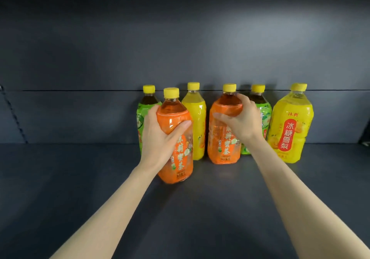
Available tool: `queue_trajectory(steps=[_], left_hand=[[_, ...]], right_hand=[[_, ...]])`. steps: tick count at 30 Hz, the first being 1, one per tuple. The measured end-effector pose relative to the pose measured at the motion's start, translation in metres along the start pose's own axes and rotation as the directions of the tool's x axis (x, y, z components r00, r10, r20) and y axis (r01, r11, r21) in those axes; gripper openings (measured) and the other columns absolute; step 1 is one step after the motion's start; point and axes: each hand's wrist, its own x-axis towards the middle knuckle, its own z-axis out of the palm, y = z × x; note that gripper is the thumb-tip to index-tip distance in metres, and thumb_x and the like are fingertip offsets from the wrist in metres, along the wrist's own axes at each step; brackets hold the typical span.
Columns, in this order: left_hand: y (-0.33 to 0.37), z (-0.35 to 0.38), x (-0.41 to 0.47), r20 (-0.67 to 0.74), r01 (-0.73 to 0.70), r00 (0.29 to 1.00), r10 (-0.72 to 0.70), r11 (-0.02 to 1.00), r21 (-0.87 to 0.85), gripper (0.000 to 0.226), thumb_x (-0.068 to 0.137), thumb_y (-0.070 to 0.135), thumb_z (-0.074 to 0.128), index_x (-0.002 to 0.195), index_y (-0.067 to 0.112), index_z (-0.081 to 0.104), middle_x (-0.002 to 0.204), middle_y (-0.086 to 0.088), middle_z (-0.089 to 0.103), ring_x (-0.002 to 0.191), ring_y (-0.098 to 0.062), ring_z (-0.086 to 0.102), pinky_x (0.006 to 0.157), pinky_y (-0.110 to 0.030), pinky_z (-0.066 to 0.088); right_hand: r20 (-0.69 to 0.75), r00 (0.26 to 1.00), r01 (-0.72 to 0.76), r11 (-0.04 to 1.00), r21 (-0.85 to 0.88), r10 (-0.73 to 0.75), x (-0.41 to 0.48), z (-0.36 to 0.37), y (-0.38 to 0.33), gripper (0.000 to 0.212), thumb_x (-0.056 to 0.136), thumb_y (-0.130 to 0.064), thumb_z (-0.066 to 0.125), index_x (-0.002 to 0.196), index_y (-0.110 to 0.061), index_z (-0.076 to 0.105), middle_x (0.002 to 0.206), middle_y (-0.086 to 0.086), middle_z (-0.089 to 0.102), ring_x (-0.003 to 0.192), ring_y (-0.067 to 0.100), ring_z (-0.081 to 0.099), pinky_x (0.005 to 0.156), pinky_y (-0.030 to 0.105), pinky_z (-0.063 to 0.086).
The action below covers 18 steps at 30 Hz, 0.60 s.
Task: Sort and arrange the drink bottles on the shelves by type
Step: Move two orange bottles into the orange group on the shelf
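Six clear plastic drink bottles with ribbed yellow screw caps are on the matte dark grey shelf (80, 178), near its smooth grey back panel (180, 38). All have rounded shoulders and glossy shrink-wrap labels that catch the light. The left hand (160, 136) grips the near orange-labelled tea bottle (178, 158) around its shoulder, fingers behind and thumb across the front. This bottle sits forward of the others, and whether its base touches the shelf cannot be told. The right hand (240, 118) wraps over the shoulder of the second orange-labelled tea bottle (222, 144), which is upright further back. Both hold amber liquid, and pale characters run down their labels, partly covered, ending in 蜜茶 on the second. Behind the left hand stands a green-labelled bottle of dark tea (145, 106), with a slim yellow-labelled bottle (197, 118) between the two orange ones. Another green-labelled bottle (265, 114) stands just behind the right hand, its writing hidden. At the far right, apart from both hands, a broad yellow-labelled bottle (291, 126) shows pear pictures and a red panel reading 冰糖雪梨 in white.
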Motion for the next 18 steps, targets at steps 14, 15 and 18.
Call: queue_trajectory(steps=[14, 15, 18], left_hand=[[0.0, -0.069, -0.022, 0.207, 0.015, 0.978, 0.027, 0.98, -0.196, 0.074, 0.062, 0.053, 0.068, 0.128, 0.039, 0.036, 0.108, 0.029, 0.05, 0.095, 0.007, 0.055, 0.071, -0.011, 0.044], [0.002, -0.072, -0.026, 0.204, 0.035, 0.979, 0.01, 0.976, -0.217, 0.075, 0.061, 0.052, 0.069, 0.127, 0.04, 0.036, 0.108, 0.03, 0.05, 0.096, 0.005, 0.056, 0.07, -0.012, 0.044], [0.004, -0.076, -0.035, 0.195, 0.142, 0.977, -0.086, 0.944, -0.296, 0.083, 0.057, 0.05, 0.07, 0.131, 0.037, 0.033, 0.11, 0.026, 0.048, 0.097, 0.001, 0.055, 0.069, -0.015, 0.045]], right_hand=[[-0.089, 0.993, 0.083, 0.991, 0.101, -0.074, -0.108, -0.005, -0.064, 0.084, 0.058, -0.066, 0.074, 0.132, -0.038, 0.046, 0.126, -0.006, 0.044, 0.121, 0.011, 0.035, 0.092, 0.028, 0.035], [-0.094, 0.993, 0.089, 0.989, 0.12, -0.078, -0.113, -0.004, -0.066, 0.083, 0.057, -0.068, 0.074, 0.13, -0.042, 0.045, 0.125, -0.008, 0.042, 0.12, 0.009, 0.033, 0.093, 0.029, 0.036], [-0.06, 0.997, 0.063, 0.965, 0.254, -0.05, -0.12, 0.0, -0.065, 0.081, 0.055, -0.068, 0.077, 0.124, -0.053, 0.038, 0.131, -0.01, 0.04, 0.125, 0.011, 0.037, 0.099, 0.036, 0.044]])
